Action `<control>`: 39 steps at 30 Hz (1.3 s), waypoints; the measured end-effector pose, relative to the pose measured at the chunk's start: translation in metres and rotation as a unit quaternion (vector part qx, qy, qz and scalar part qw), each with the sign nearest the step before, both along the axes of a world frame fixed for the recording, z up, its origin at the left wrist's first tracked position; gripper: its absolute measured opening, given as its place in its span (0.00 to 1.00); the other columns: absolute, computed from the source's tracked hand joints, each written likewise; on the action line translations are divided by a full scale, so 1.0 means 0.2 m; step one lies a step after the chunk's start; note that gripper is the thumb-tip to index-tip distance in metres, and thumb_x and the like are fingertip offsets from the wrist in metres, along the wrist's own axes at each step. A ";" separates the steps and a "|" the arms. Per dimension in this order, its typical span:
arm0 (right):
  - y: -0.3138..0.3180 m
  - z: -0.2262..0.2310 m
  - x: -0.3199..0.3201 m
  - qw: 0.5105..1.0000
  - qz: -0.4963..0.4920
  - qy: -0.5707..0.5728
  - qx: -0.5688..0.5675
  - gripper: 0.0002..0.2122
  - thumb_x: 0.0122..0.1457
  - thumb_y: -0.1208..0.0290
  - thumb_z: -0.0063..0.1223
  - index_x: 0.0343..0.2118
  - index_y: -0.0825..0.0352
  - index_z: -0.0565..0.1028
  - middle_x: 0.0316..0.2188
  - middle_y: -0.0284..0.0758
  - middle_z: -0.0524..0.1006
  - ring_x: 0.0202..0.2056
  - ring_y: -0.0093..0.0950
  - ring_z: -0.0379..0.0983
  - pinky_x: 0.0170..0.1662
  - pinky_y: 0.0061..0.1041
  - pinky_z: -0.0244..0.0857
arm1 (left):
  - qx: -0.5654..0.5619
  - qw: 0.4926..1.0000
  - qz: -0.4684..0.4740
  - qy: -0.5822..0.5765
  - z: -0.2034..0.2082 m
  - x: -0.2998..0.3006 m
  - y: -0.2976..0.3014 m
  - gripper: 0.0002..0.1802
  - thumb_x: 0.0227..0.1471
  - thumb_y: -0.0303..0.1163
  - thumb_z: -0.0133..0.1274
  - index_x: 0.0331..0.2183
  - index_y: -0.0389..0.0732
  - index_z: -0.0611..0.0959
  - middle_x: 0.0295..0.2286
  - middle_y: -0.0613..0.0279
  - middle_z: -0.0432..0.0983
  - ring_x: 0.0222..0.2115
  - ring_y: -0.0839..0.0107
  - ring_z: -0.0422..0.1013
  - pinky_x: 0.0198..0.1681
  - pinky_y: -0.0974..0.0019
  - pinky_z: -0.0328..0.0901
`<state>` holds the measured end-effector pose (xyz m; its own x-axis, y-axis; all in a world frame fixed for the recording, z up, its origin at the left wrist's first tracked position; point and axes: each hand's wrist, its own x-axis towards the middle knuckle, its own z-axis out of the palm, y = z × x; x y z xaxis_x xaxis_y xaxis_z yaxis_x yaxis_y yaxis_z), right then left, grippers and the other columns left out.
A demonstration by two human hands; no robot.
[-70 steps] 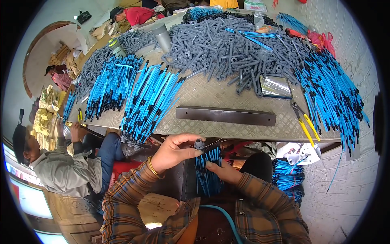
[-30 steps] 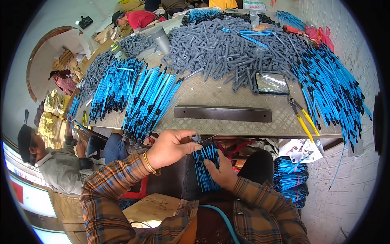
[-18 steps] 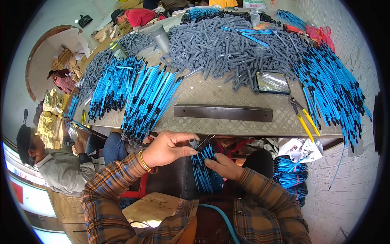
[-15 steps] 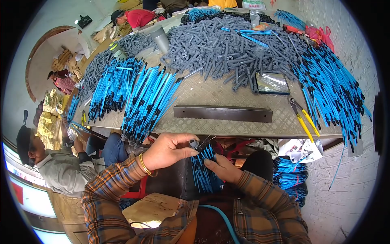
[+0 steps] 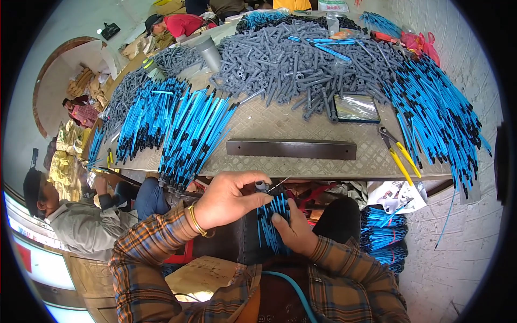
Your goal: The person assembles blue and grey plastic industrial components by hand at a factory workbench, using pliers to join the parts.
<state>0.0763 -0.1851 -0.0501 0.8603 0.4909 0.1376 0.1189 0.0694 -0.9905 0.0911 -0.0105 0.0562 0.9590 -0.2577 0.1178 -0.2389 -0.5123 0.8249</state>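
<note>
While the right hand [image 5: 297, 230] grips blue sticks [image 5: 267, 223] just this side of the dark bar [image 5: 291, 149], the left hand [image 5: 226, 202] pinches a gray tube [image 5: 262, 186] by their tops, maybe fitting parts together, which likely needs careful lining up next.

"How many hands are we counting?"

"Two: our left hand [image 5: 229, 199] has one gray tube [image 5: 262, 186], our right hand [image 5: 297, 230] one bundle of blue sticks [image 5: 269, 229]."

"And on our table [image 5: 264, 126]?"

"We get one metal bar [image 5: 291, 149], one cup [image 5: 208, 54], one flat box [image 5: 356, 109], and, at the right, one pair of pliers [image 5: 399, 166]. The gray parts [image 5: 291, 60] are heaped too thickly for us to number."

"Below the table's right end?"

"We make out three stacked bundles [image 5: 383, 238]."
</note>
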 end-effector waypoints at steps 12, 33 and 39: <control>-0.10 -0.07 0.19 0.947 0.302 0.107 0.015 0.20 0.62 0.54 0.35 0.41 0.69 0.66 0.29 0.33 0.70 0.34 0.22 0.63 0.41 0.24 0.60 | -0.020 0.963 -0.160 0.214 0.13 0.09 0.05 0.14 0.45 0.21 0.56 0.38 0.36 0.77 0.31 0.68 0.73 0.31 0.83 0.66 0.36 0.78 0.63; -0.06 -0.05 0.15 0.975 0.198 0.101 0.006 0.25 0.61 0.48 0.34 0.41 0.71 0.68 0.33 0.28 0.70 0.36 0.17 0.63 0.42 0.20 0.60 | 0.036 0.993 -0.065 0.090 0.02 0.08 0.03 0.14 0.47 0.23 0.54 0.39 0.38 0.74 0.20 0.66 0.71 0.21 0.82 0.64 0.26 0.76 0.61; -0.05 -0.11 0.18 0.957 0.254 0.137 0.012 0.25 0.61 0.48 0.34 0.42 0.71 0.68 0.34 0.28 0.70 0.37 0.16 0.63 0.42 0.20 0.60 | -0.061 0.966 -0.101 0.228 0.03 0.09 0.06 0.16 0.49 0.19 0.51 0.42 0.37 0.73 0.31 0.70 0.71 0.32 0.84 0.66 0.37 0.79 0.62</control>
